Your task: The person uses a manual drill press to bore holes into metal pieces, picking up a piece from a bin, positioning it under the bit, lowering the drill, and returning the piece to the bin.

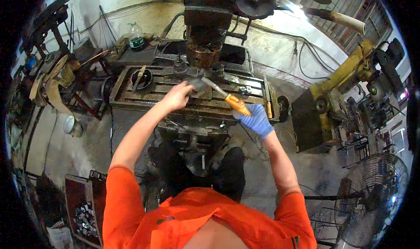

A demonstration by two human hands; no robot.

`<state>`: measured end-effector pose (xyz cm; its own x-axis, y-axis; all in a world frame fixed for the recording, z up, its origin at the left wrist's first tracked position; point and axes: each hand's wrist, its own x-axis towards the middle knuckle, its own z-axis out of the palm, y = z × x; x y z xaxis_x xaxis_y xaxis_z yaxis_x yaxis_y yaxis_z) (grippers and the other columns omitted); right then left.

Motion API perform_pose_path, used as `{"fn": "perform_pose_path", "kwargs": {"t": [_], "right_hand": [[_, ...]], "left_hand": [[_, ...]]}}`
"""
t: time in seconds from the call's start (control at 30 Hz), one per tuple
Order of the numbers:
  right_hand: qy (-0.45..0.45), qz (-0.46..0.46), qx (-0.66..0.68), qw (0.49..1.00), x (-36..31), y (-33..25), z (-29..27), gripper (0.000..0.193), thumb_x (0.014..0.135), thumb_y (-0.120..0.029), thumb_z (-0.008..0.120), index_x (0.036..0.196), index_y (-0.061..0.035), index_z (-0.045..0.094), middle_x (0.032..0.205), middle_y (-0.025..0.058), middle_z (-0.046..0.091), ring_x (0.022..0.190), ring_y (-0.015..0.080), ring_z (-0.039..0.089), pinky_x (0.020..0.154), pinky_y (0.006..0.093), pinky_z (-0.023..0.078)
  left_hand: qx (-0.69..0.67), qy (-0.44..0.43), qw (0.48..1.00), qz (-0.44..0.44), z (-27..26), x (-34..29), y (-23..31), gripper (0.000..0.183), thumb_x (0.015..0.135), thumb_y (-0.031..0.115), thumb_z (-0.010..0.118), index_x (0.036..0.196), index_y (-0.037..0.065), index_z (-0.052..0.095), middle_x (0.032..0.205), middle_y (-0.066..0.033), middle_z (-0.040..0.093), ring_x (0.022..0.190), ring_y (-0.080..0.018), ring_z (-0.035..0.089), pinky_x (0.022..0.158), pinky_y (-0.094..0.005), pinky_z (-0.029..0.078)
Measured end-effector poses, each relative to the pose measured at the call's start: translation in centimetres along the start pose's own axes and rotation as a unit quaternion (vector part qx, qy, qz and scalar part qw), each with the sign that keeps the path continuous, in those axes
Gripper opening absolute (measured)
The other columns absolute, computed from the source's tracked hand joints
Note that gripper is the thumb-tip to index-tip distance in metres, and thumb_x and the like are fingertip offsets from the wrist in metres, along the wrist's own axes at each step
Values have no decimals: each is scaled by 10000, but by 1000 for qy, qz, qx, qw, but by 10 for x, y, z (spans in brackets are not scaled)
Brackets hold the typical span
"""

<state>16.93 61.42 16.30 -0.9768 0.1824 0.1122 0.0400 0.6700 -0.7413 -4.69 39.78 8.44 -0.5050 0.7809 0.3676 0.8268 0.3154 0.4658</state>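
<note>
Yellow-handled metal tool [236,103], clasped in blue-gloved right hand [256,119]; bare left hand [177,96], grip unclear; black bowl [149,79] on slotted table [129,101].

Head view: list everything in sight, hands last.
Slotted table: one, dark, centre
Yellow-handled tool: one, yellow and grey, over table
Blurred piece: one, grey, centre
Bowl: one, black, table's left end
Machine head: one, dark, top centre
Bottle: one, clear and green, upper left
Machine frame: one, yellow and black, right
Fan: one, dark, lower right
Bucket: one, grey, left
Metal pieces: many, silver, lower left
Shirt: one, orange, bottom
Left hand: one, bare, beside blurred piece
Right hand: one, blue-gloved, gripping tool
</note>
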Motion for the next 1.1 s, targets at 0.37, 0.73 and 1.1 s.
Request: {"fn": "perform_pose_path", "kwargs": {"t": [0.37,0.73,1.1], "right_hand": [[71,97,26,992,17,139,100,365,643,-308,749,844,-16,659,735,126,656,628,208,630,579,301,467],[101,131,-140,976,-21,131,80,418,683,-370,679,916,-25,649,829,167,641,794,275,631,710,329,482],[192,98,-3,977,-73,106,-7,269,694,-163,702,902,-2,646,778,122,653,689,150,614,644,278,481]], "left_hand": [[105,-24,994,3,42,67,-26,418,667,26,568,1082,71,541,957,-172,547,938,-336,536,815,-411,441],[232,75,969,-36,52,55,-17,227,726,166,604,938,89,581,822,-103,589,762,-270,582,733,-398,412],[138,151,973,-104,73,85,-39,227,730,170,614,931,67,590,826,-153,615,730,-330,600,624,-434,482]]}}
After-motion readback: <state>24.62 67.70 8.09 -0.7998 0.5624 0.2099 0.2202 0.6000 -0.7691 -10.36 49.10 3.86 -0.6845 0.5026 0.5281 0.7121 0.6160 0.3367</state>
